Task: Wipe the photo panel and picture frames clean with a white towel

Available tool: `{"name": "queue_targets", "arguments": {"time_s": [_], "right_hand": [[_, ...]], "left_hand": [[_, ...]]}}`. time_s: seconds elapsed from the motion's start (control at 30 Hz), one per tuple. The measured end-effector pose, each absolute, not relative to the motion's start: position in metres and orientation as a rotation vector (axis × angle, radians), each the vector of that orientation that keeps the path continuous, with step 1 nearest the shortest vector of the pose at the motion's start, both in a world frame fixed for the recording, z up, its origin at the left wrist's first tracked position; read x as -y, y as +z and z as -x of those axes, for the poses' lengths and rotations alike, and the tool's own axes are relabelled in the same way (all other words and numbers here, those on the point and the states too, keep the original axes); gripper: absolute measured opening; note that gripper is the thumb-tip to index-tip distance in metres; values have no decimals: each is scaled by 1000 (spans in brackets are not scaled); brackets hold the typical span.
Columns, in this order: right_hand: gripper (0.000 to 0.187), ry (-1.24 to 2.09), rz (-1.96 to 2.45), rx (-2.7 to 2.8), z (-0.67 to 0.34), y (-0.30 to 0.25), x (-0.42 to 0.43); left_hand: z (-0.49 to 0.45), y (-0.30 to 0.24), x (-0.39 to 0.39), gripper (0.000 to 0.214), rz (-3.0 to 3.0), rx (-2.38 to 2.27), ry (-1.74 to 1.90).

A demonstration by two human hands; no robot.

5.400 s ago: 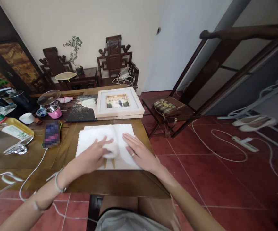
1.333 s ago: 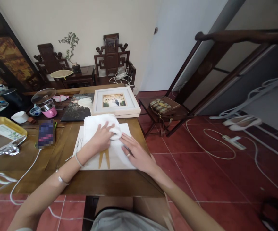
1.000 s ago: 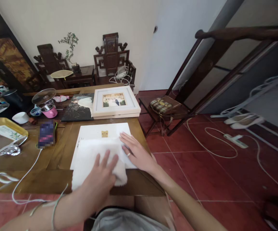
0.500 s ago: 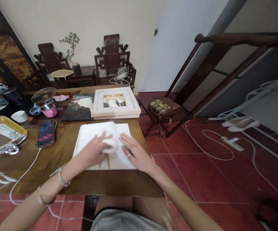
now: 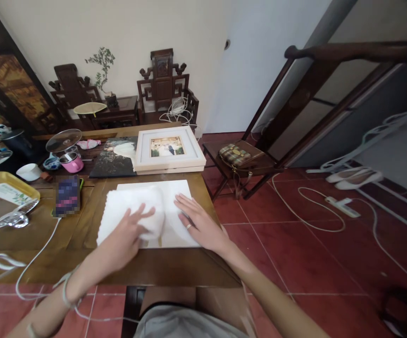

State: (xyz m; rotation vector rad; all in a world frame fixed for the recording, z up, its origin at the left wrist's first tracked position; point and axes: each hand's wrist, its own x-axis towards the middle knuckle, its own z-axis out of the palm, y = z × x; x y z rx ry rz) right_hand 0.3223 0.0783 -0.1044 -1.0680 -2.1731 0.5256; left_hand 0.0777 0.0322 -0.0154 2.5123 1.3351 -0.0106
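A white flat panel (image 5: 178, 197) lies on the near right part of the wooden table (image 5: 161, 270). A white cloth (image 5: 126, 209) is spread over its left half. My left hand (image 5: 127, 232) presses on the cloth with fingers spread. My right hand (image 5: 198, 225) lies flat and open on the panel's right side, a ring on one finger. A framed photo (image 5: 168, 149) sits just behind the panel, with a dark photo print (image 5: 113, 162) to its left.
On the table's left stand a pink pot (image 5: 71, 163), a white bowl (image 5: 29, 171), a yellow tray (image 5: 8, 188) and a phone (image 5: 67, 195) with a white cable. A chair with a plaid bag (image 5: 238, 155) stands right of the table. A power strip (image 5: 342, 206) lies on the red tile floor.
My left hand has slid the cloth back and forth over the panel and now sits lower and to the left. My right hand has stayed flat on the panel.
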Motion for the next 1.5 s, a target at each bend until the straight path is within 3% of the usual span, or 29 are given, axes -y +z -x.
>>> {"name": "queue_targets", "arguments": {"time_s": [0.17, 0.27, 0.5, 0.87, 1.3, 1.5], "right_hand": [[45, 528, 1060, 2157, -322, -104, -78], [45, 527, 1061, 2156, -322, -104, -79], [45, 531, 1062, 2159, -322, -104, -79], [45, 556, 1057, 2123, -322, -102, -78], [44, 525, 1050, 2159, -323, -103, -79], [45, 525, 1051, 2159, -323, -106, -79]], "left_hand": [[-90, -31, 34, 28, -2682, -1224, 13], [-91, -27, 41, 28, -2668, -1157, -16], [-78, -13, -19, 49, -2534, -1208, 18], [-47, -18, -110, 37, -2569, -1422, 0], [-44, -9, 23, 37, -2535, -1287, -216], [-32, -3, 16, 36, -2454, -1230, -128]]}}
